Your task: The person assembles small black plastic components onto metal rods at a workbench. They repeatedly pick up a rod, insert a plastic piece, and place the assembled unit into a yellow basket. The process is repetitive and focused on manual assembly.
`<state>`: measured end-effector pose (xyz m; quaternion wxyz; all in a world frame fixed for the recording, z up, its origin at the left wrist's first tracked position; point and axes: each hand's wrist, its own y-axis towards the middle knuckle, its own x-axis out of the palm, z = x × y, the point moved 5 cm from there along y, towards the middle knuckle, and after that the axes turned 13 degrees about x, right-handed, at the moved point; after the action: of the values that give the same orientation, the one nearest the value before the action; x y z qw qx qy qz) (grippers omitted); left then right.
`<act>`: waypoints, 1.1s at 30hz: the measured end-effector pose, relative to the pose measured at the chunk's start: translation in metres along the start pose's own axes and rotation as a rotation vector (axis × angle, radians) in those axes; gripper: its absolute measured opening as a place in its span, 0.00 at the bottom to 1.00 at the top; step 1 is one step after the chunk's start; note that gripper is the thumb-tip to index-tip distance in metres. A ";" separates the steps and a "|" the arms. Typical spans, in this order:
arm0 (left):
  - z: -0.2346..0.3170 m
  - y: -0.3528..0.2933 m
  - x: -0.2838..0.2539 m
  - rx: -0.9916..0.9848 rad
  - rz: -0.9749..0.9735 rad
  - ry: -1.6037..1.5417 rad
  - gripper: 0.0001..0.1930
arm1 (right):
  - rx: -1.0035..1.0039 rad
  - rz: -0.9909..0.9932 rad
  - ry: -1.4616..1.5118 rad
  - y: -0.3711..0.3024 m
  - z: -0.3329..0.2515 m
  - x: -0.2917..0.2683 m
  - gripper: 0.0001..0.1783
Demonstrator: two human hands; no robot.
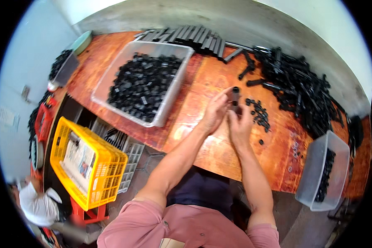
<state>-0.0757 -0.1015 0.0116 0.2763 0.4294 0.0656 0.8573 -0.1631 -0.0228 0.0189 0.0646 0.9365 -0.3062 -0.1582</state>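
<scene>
gripped by left hand (215, 111) and right hand (241, 124), black tube (235, 97) between them

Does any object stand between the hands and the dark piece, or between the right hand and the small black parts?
Nothing visible does: the left hand and right hand meet at the dark piece, and the small black parts lie on the tabletop beside the right hand.
</scene>
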 end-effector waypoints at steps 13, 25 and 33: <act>0.159 -0.080 0.089 0.695 -0.301 1.154 0.07 | 0.105 0.076 0.066 0.005 0.012 -0.007 0.20; 0.257 0.052 -0.103 -0.112 -0.591 2.058 0.17 | 0.136 0.009 0.080 0.005 0.014 -0.004 0.18; 0.244 0.061 -0.126 -0.119 -0.609 2.157 0.14 | 0.138 -0.015 0.003 0.005 0.011 -0.005 0.18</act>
<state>0.1476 -0.2500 0.0968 0.2931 -0.5853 0.3318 0.6792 -0.1730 -0.0243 0.0107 -0.0009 0.9412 -0.3092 -0.1360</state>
